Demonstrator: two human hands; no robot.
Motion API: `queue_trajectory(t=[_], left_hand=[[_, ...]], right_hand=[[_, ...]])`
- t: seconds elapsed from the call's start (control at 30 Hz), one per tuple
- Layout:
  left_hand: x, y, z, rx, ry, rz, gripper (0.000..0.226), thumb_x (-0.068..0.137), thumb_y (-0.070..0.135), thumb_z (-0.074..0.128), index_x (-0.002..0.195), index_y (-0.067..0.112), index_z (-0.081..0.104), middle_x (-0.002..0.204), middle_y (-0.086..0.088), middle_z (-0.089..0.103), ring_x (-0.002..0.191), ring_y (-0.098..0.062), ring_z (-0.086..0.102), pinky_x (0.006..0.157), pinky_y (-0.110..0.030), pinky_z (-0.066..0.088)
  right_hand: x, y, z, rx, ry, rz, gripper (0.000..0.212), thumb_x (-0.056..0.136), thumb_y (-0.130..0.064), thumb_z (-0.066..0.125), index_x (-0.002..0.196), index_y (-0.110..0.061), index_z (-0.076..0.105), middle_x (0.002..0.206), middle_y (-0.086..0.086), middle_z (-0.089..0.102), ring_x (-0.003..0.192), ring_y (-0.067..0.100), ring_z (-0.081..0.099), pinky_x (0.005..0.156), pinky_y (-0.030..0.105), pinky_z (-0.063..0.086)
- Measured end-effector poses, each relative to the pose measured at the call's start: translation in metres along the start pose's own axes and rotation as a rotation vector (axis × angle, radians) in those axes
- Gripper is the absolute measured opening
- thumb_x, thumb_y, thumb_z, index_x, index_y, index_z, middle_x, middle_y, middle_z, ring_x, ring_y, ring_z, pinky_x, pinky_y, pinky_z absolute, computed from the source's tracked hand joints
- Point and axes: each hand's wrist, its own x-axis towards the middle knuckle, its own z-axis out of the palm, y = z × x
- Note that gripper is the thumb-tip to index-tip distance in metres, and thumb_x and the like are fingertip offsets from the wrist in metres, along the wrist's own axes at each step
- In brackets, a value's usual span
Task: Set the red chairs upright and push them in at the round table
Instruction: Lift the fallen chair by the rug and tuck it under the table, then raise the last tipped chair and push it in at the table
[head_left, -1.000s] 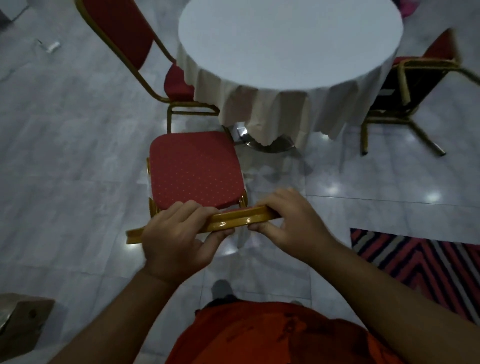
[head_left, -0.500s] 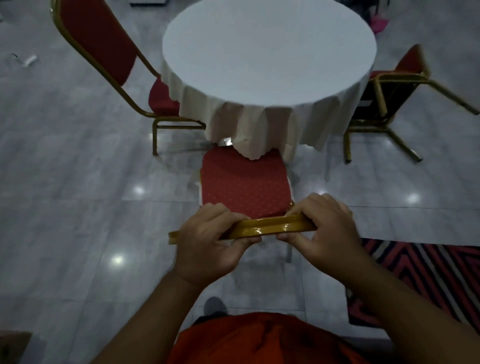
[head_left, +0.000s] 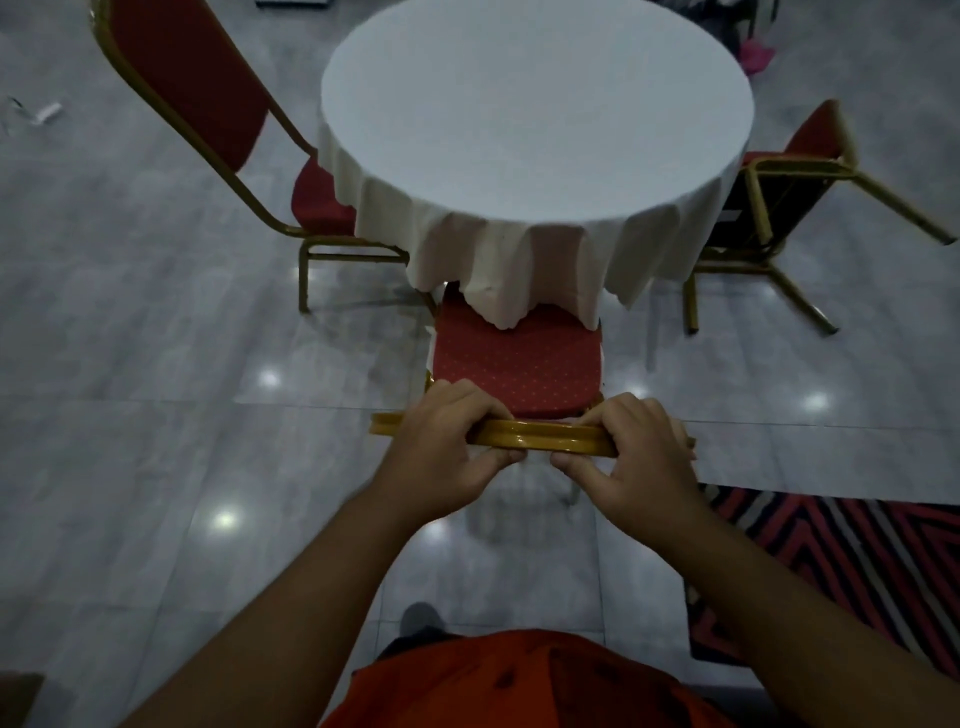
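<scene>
A red chair (head_left: 519, 364) with a gold frame stands upright right in front of me, the front of its seat under the hanging cloth of the round white table (head_left: 535, 114). My left hand (head_left: 447, 447) and my right hand (head_left: 634, 457) both grip the gold top rail of its backrest. A second red chair (head_left: 192, 93) stands upright at the table's left, its seat partly under the cloth. A third red chair (head_left: 779, 202) lies tipped over at the table's right, legs pointing outward.
Glossy grey tile floor all around. A red, black and white striped rug (head_left: 857, 561) lies at the right. A small white scrap (head_left: 47, 111) sits on the floor at far left, and a pink object (head_left: 756, 54) beyond the table.
The chair in my hands has slid to the right and forward, from open floor to under the tablecloth's edge. Both hands kept their hold on the top rail.
</scene>
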Motion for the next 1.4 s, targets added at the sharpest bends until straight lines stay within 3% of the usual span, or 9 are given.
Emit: queue_trajectory(t=[0.13, 0.33, 0.57, 0.87, 1.03, 1.2, 1.4], left_hand=[[0.006, 0.011, 0.009, 0.194, 0.004, -0.07, 0.048, 0.083, 0.077, 0.051, 0.099, 0.033, 0.062, 0.094, 0.017, 0.055, 0.089, -0.01, 0.052, 0.083, -0.039, 0.044], [0.015, 0.015, 0.023, 0.264, 0.086, -0.157, 0.037, 0.092, 0.06, 0.039, 0.09, 0.027, 0.056, 0.088, 0.01, 0.047, 0.086, -0.015, 0.045, 0.078, -0.042, 0.043], [0.029, 0.011, 0.022, 0.27, 0.101, -0.155, 0.036, 0.092, 0.059, 0.039, 0.083, 0.026, 0.05, 0.083, 0.009, 0.045, 0.08, -0.016, 0.043, 0.072, -0.039, 0.043], [0.038, 0.004, 0.013, 0.252, -0.014, -0.087, 0.034, 0.091, 0.06, 0.038, 0.079, 0.029, 0.044, 0.075, 0.011, 0.041, 0.075, -0.014, 0.04, 0.067, -0.036, 0.039], [0.056, 0.01, 0.008, 0.206, -0.165, -0.089, 0.035, 0.091, 0.057, 0.034, 0.081, 0.028, 0.049, 0.076, 0.01, 0.047, 0.077, -0.014, 0.044, 0.076, -0.041, 0.043], [0.108, 0.052, 0.035, 0.2, -0.321, 0.017, 0.041, 0.096, 0.055, 0.035, 0.102, 0.027, 0.064, 0.098, 0.008, 0.062, 0.094, -0.017, 0.054, 0.086, -0.042, 0.044], [0.171, 0.135, 0.122, 0.255, -0.431, 0.172, 0.05, 0.1, 0.051, 0.039, 0.128, 0.018, 0.063, 0.128, -0.004, 0.066, 0.118, -0.024, 0.059, 0.098, -0.039, 0.043]], right_hand=[[0.004, 0.003, -0.002, -0.017, -0.007, -0.009, 0.035, 0.087, -0.068, 0.046, 0.09, -0.034, 0.056, 0.086, -0.02, 0.045, 0.084, 0.008, 0.042, 0.079, 0.033, 0.032], [0.014, 0.008, 0.001, -0.154, 0.024, 0.063, 0.033, 0.093, -0.055, 0.035, 0.089, -0.026, 0.051, 0.087, -0.007, 0.045, 0.084, 0.015, 0.039, 0.078, 0.036, 0.034], [0.027, 0.007, -0.001, -0.201, 0.017, 0.11, 0.038, 0.094, -0.056, 0.031, 0.089, -0.025, 0.052, 0.087, -0.007, 0.047, 0.085, 0.016, 0.042, 0.078, 0.036, 0.034], [0.026, 0.004, -0.006, -0.25, -0.046, 0.16, 0.038, 0.095, -0.06, 0.027, 0.094, -0.03, 0.05, 0.089, -0.009, 0.048, 0.085, 0.013, 0.041, 0.08, 0.034, 0.036], [0.019, 0.013, -0.016, -0.261, -0.057, 0.29, 0.043, 0.095, -0.069, 0.03, 0.094, -0.032, 0.051, 0.089, -0.01, 0.048, 0.087, 0.013, 0.044, 0.077, 0.032, 0.038], [0.007, 0.045, -0.049, -0.259, -0.009, 0.562, 0.049, 0.097, -0.06, 0.039, 0.123, -0.023, 0.058, 0.121, -0.003, 0.06, 0.116, 0.021, 0.05, 0.096, 0.04, 0.043], [-0.024, 0.123, -0.117, -0.346, -0.043, 0.73, 0.06, 0.102, -0.053, 0.034, 0.147, -0.015, 0.044, 0.153, 0.004, 0.045, 0.142, 0.022, 0.037, 0.117, 0.039, 0.024]])
